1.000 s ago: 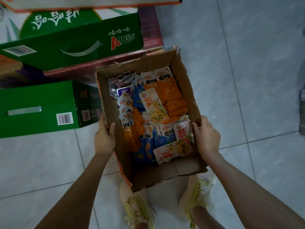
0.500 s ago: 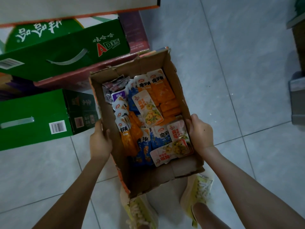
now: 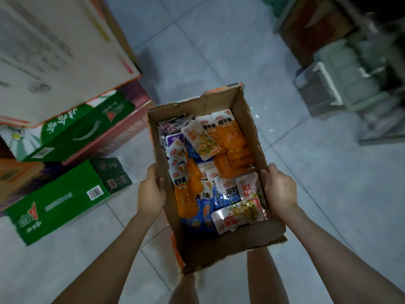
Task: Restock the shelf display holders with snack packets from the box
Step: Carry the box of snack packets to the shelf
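An open brown cardboard box (image 3: pixel 221 249) is held above the tiled floor, in the middle of the view. It is filled with several snack packets (image 3: pixel 206 172) in orange, blue, white and purple. My left hand (image 3: pixel 151 191) grips the box's left wall, thumb inside the rim. My right hand (image 3: pixel 279 189) grips the right wall the same way. The shelf display holders are not clearly visible.
Stacked green, red and white cartons (image 3: pixel 65 132) stand on the floor to the left. A grey shelf unit (image 3: pixel 341 84) with blurred goods stands at the upper right. Pale tiled floor (image 3: pixel 219 51) lies ahead between them. My legs show below the box.
The box has risen with both hands, and the view has swung up and right. The shelf unit at the right has come into view, and the cartons have slid left.
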Demonstrator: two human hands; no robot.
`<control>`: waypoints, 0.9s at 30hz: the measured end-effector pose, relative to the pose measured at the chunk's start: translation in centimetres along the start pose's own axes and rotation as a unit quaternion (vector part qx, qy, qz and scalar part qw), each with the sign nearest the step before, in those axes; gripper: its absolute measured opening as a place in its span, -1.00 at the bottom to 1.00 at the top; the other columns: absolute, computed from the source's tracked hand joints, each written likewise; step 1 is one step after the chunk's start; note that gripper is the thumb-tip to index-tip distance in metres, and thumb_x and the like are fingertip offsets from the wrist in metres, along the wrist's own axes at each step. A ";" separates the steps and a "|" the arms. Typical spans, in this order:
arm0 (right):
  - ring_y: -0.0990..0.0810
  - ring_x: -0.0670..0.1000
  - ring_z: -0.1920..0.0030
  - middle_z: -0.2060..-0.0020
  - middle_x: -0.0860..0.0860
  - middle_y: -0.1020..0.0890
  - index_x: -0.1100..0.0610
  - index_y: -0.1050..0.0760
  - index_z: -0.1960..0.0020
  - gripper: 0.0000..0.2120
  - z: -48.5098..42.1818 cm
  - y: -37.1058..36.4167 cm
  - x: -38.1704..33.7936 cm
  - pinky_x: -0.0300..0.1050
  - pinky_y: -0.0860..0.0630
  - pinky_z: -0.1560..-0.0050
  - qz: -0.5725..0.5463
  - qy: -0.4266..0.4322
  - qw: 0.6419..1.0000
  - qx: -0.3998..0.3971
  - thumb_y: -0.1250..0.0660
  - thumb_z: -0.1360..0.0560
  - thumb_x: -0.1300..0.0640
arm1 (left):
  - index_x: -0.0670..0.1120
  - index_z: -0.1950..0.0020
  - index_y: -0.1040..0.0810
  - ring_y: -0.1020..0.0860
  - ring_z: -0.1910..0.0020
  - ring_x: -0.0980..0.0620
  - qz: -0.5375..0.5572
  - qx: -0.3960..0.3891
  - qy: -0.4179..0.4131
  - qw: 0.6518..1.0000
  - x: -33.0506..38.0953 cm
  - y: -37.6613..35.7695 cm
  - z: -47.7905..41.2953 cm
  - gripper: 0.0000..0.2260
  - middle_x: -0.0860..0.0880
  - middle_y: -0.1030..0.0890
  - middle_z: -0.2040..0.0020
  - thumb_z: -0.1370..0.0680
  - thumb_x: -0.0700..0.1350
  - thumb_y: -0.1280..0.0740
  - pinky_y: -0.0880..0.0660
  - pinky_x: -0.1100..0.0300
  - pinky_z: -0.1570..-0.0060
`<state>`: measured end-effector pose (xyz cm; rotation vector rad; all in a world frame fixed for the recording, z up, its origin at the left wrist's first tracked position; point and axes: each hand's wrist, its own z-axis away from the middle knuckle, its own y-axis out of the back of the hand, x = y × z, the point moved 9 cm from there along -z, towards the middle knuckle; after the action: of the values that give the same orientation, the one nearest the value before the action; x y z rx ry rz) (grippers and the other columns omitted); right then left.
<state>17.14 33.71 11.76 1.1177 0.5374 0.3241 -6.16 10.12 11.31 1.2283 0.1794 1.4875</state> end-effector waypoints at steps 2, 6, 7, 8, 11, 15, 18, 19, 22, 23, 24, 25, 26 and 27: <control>-0.56 0.26 0.41 0.40 0.22 -0.57 0.29 -0.43 0.13 -0.83 3.9 4.5 2.0 -0.12 -0.22 0.41 -0.011 -0.043 0.999 0.028 -0.23 -0.58 0.20 | -0.24 -0.35 -0.33 -0.41 0.44 -0.04 -0.014 -0.028 -0.045 0.999 4.7 1.2 2.0 -0.69 -0.25 -0.60 0.21 -0.60 -0.30 -0.17 -0.21 0.22 0.51; -0.57 0.27 0.38 0.37 0.23 -0.59 0.29 -0.43 0.11 -0.85 12.7 13.7 6.0 -0.10 -0.25 0.38 -0.033 -0.131 0.988 0.074 -0.23 -0.58 0.21 | -0.23 -0.36 -0.33 -0.55 0.27 -0.24 -0.069 -0.067 -0.138 0.986 14.7 3.0 6.5 -0.67 -0.26 -0.61 0.15 -0.59 -0.30 -0.19 -0.41 0.07 0.36; -0.57 0.26 0.39 0.38 0.23 -0.59 0.29 -0.43 0.11 -0.85 15.0 15.8 7.1 -0.10 -0.25 0.38 -0.045 -0.153 0.984 0.085 -0.24 -0.58 0.22 | -0.23 -0.37 -0.32 -0.56 0.23 -0.27 -0.084 -0.080 -0.157 0.981 17.4 3.1 7.8 -0.66 -0.27 -0.60 0.14 -0.59 -0.29 -0.19 -0.45 0.01 0.31; -0.56 0.26 0.42 0.41 0.23 -0.58 0.30 -0.43 0.13 -0.87 17.1 17.8 8.3 -0.10 -0.26 0.40 -0.058 -0.172 0.978 0.102 -0.26 -0.57 0.25 | -0.22 -0.38 -0.31 -0.56 0.21 -0.30 -0.097 -0.092 -0.176 0.975 20.2 3.0 9.1 -0.65 -0.29 -0.60 0.14 -0.59 -0.28 -0.19 -0.47 -0.03 0.27; -0.56 0.29 0.43 0.42 0.26 -0.58 0.32 -0.44 0.12 -0.89 23.4 22.5 12.6 -0.08 -0.25 0.39 -0.088 -0.240 0.958 0.127 -0.29 -0.54 0.28 | -0.22 -0.43 -0.28 -0.56 0.15 -0.35 -0.137 -0.133 -0.223 0.956 28.1 1.6 13.4 -0.61 -0.35 -0.58 0.11 -0.60 -0.28 -0.18 -0.42 -0.01 0.23; -0.60 0.31 0.16 0.18 0.28 -0.63 0.31 -0.43 -0.06 -0.79 31.7 26.2 19.6 0.01 -0.34 0.26 -0.119 -0.347 0.924 0.110 -0.14 -0.62 0.17 | -0.25 -0.40 -0.31 -0.55 0.01 -0.39 -0.176 -0.192 -0.301 0.917 38.9 -2.6 20.3 -0.63 -0.39 -0.58 0.00 -0.58 -0.32 -0.17 -0.43 -0.07 0.11; -0.58 0.32 0.09 0.11 0.28 -0.63 0.31 -0.42 -0.11 -0.77 38.0 28.8 24.6 0.00 -0.27 0.24 -0.152 -0.411 0.891 0.121 -0.12 -0.62 0.16 | -0.25 -0.43 -0.28 -0.53 -0.06 -0.36 -0.212 -0.243 -0.341 0.883 45.7 -7.5 25.8 -0.62 -0.37 -0.56 -0.09 -0.60 -0.32 -0.15 -0.42 -0.06 0.03; -0.58 0.32 0.09 0.12 0.28 -0.62 0.31 -0.42 -0.08 -0.80 40.2 29.4 26.2 -0.02 -0.23 0.25 -0.168 -0.431 0.877 0.130 -0.14 -0.61 0.17 | -0.25 -0.43 -0.27 -0.53 -0.05 -0.34 -0.218 -0.261 -0.356 0.871 47.7 -9.3 27.7 -0.61 -0.37 -0.56 -0.09 -0.60 -0.31 -0.15 -0.42 -0.04 0.04; -0.58 0.31 0.12 0.16 0.26 -0.62 0.28 -0.41 0.00 -0.87 46.2 30.8 31.0 -0.03 -0.23 0.28 -0.203 -0.483 0.837 0.159 -0.17 -0.59 0.20 | -0.25 -0.45 -0.25 -0.55 -0.04 -0.27 -0.242 -0.300 -0.400 0.832 53.2 -14.8 33.4 -0.59 -0.33 -0.56 -0.13 -0.60 -0.31 -0.16 -0.43 0.01 0.06; -0.58 0.30 0.13 0.18 0.25 -0.62 0.25 -0.40 0.03 -0.87 48.0 31.1 32.6 -0.03 -0.23 0.30 -0.213 -0.502 0.821 0.167 -0.17 -0.60 0.18 | -0.24 -0.45 -0.25 -0.55 -0.02 -0.23 -0.250 -0.312 -0.412 0.819 54.9 -16.6 35.4 -0.59 -0.31 -0.55 -0.14 -0.60 -0.31 -0.16 -0.42 0.05 0.07; -0.58 0.30 0.14 0.18 0.24 -0.62 0.22 -0.38 0.06 -0.86 49.8 31.4 34.2 -0.04 -0.23 0.31 -0.221 -0.524 0.804 0.176 -0.16 -0.60 0.15 | -0.24 -0.46 -0.24 -0.55 -0.01 -0.20 -0.256 -0.324 -0.421 0.808 56.6 -18.5 37.5 -0.59 -0.29 -0.55 -0.15 -0.60 -0.31 -0.16 -0.43 0.07 0.08; -0.58 0.29 0.15 0.18 0.23 -0.62 0.19 -0.34 0.10 -0.85 51.6 31.8 35.6 -0.06 -0.23 0.31 -0.228 -0.544 0.786 0.184 -0.15 -0.61 0.14 | -0.23 -0.47 -0.23 -0.55 -0.02 -0.20 -0.263 -0.336 -0.430 0.796 58.2 -20.4 39.6 -0.58 -0.29 -0.55 -0.16 -0.61 -0.30 -0.16 -0.45 0.07 0.06; -0.58 0.28 0.15 0.18 0.22 -0.62 0.16 -0.31 0.12 -0.84 53.3 32.1 36.9 -0.07 -0.23 0.30 -0.233 -0.562 0.771 0.189 -0.14 -0.62 0.12 | -0.22 -0.47 -0.22 -0.56 -0.03 -0.21 -0.272 -0.348 -0.437 0.784 59.8 -22.3 41.6 -0.58 -0.30 -0.54 -0.16 -0.61 -0.30 -0.15 -0.48 0.05 0.04; -0.58 0.27 0.15 0.17 0.22 -0.62 0.15 -0.28 0.12 -0.83 54.8 32.5 38.2 -0.08 -0.23 0.30 -0.238 -0.578 0.757 0.191 -0.13 -0.62 0.12 | -0.21 -0.47 -0.23 -0.56 -0.03 -0.21 -0.279 -0.360 -0.444 0.771 61.2 -24.2 43.5 -0.58 -0.30 -0.54 -0.17 -0.61 -0.29 -0.15 -0.50 0.03 0.03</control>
<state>80.05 24.62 50.17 1.2883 -0.2707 -0.9523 53.26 45.70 49.07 0.9718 -0.5811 0.2651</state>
